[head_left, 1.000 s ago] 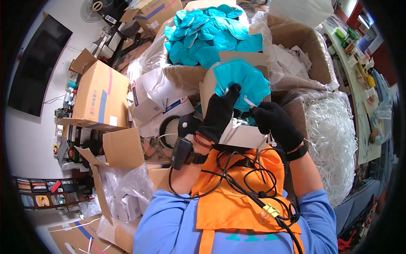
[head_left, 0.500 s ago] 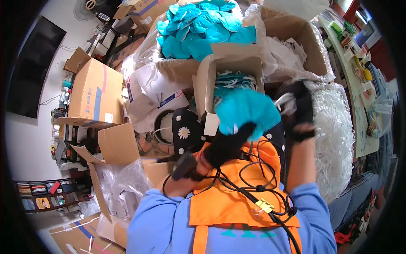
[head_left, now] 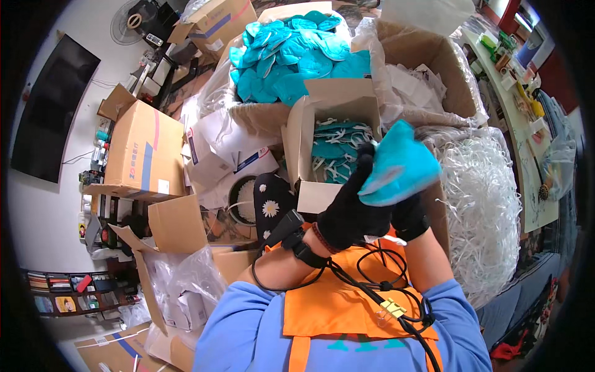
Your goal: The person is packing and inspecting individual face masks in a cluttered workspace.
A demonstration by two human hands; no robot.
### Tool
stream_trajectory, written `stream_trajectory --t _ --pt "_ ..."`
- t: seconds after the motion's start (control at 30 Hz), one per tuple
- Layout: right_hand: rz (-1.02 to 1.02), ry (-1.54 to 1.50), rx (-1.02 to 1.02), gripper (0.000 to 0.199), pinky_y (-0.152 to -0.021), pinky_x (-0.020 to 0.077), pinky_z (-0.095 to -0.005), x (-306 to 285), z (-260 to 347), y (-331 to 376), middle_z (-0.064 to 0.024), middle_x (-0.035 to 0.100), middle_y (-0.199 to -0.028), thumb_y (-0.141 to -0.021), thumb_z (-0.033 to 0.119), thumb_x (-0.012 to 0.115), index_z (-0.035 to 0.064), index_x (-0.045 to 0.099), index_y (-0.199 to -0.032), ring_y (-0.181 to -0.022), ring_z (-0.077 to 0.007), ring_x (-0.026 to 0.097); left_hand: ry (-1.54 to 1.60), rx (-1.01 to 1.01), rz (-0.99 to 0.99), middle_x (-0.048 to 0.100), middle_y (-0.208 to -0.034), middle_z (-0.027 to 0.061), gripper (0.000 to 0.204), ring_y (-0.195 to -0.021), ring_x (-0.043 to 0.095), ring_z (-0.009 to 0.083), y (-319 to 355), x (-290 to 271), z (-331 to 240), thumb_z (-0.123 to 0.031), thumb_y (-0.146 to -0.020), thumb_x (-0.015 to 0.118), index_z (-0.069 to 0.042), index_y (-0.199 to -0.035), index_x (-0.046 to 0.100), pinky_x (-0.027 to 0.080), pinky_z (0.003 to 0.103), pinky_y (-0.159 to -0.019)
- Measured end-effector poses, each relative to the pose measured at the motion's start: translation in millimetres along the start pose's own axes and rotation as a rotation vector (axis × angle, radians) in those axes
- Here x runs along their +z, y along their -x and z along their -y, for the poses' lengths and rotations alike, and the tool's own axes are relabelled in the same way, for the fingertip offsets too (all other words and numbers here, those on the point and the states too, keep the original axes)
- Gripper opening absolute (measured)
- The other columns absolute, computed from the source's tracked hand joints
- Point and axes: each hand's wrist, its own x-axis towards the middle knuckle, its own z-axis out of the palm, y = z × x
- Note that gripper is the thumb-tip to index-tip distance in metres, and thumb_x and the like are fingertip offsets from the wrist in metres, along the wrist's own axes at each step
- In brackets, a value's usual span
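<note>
A teal cup-shaped face mask (head_left: 400, 167) is in my black-gloved left hand (head_left: 356, 211), gripped at its left edge and tilted over the front right of an open carton. My right hand (head_left: 410, 218), also in a black glove, is close behind and below the mask, its fingers hidden. A short white strap end (head_left: 394, 240) shows beneath my hands. Inside the small open carton (head_left: 316, 197) lie stacked teal masks (head_left: 338, 152) with white straps.
Beyond the carton stands a large lined box heaped with teal mask pieces (head_left: 297, 53). A box with white scraps (head_left: 415, 87) is at the far right, and a bulky pile of white straps (head_left: 483, 211) lies at my right. A loose black cable (head_left: 365, 288) crosses my orange apron (head_left: 334, 304).
The mask has moved right and tipped up in my left hand. My right hand has come down and inward from beside the strap pile to behind the mask.
</note>
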Motion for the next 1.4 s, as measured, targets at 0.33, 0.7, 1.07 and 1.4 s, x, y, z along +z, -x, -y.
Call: stream_trajectory --t 0.33,0.7,1.07,1.4 --pt "0.026 -1.018 0.52 0.024 -0.062 0.0452 -0.0237 -33.8 17.5 -19.2 0.0006 0.062 -0.084 -0.082 0.027 0.064 0.0072 0.064 -0.096 -0.071 -0.0097 0.059 -1.167 0.519 0.098 0.047 -0.132 0.0142 0.044 -0.12 0.046 0.0207 21.5 -30.4 -67.7 -0.029 -0.1 0.034 -0.001 -0.134 0.04 0.037 0.032 -0.101" --pt "0.358 -1.009 0.458 0.015 -0.066 0.043 -0.0228 -8.7 48.9 5.9 -0.0006 0.06 -0.077 -0.082 0.02 0.063 0.0068 0.065 -0.089 -0.071 -0.0089 0.056 -1.422 0.948 -0.254 0.06 -0.083 0.0062 0.016 -0.074 0.058 0.0153 -10.9 -29.9 -62.6 -0.013 -0.089 0.058 0.001 -0.097 0.056 0.047 0.031 -0.062" --pt "-0.278 -0.649 -0.064 0.019 -0.07 0.0464 -0.0249 0.0 9.1 8.9 -0.0044 0.059 -0.092 -0.087 0.001 0.05 0.0013 0.057 -0.105 -0.084 -0.0115 0.056 -1.289 0.998 -0.146 0.06 -0.091 0.0202 0.029 -0.067 0.061 0.0285 -13.5 -68.2 -27.2 -0.023 -0.091 0.056 -0.001 -0.109 0.056 0.045 0.036 -0.056" --pt "-0.687 -1.133 0.146 0.03 -0.077 0.047 -0.029 -73.4 -112.5 -39.2 -0.0093 0.06 -0.099 -0.089 0.01 0.051 -0.0003 0.051 -0.117 -0.088 -0.0169 0.056 -1.721 1.019 0.109 0.06 -0.07 0.0119 0.016 -0.062 0.061 0.0278 22.9 -103.3 13.3 -0.012 -0.079 0.06 -0.009 -0.095 0.063 0.047 0.038 -0.055"
